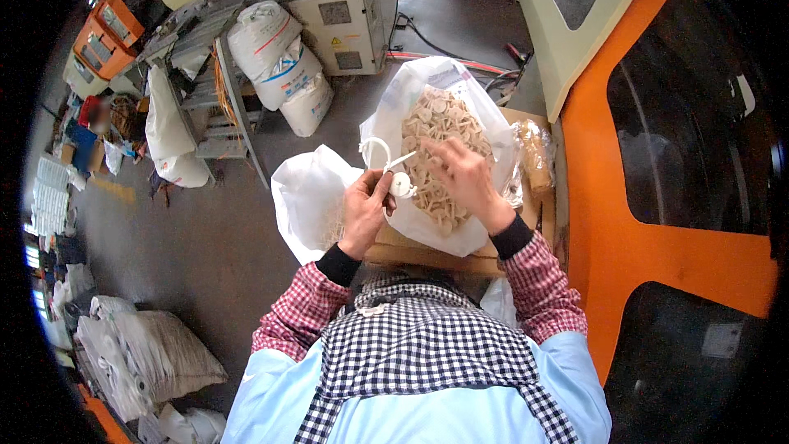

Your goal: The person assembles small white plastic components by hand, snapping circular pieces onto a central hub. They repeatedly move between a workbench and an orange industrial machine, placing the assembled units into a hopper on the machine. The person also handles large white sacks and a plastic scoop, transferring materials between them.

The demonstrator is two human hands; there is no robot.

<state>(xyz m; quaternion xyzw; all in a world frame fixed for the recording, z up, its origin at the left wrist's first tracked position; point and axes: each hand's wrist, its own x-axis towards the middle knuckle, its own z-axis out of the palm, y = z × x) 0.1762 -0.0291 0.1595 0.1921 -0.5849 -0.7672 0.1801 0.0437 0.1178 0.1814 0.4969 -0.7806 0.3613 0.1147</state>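
My left hand (366,207) is closed on a white moulded plastic runner (376,145), pinched between thumb and fingers. The runner has a curved arm, a thin straight stem and a round disc-shaped part (402,186) at its lower end. To its right, my right hand (468,177) hovers over a large white plastic bag (386,111) with its fingers apart and slightly blurred; I see nothing in them. Many small cream-coloured plastic parts (440,201) fill that bag. A second white bag (300,185) stands open left of my left hand, with thin pale scraps inside.
Cardboard (394,253) lies under the large bag. A plastic-wrapped brown roll (537,156) is at its right. An orange machine frame (588,230) rises close on my right. Stacked white sacks (275,53) stand ahead left, beside a metal step frame (238,107). Cables and hoses cross the floor ahead.
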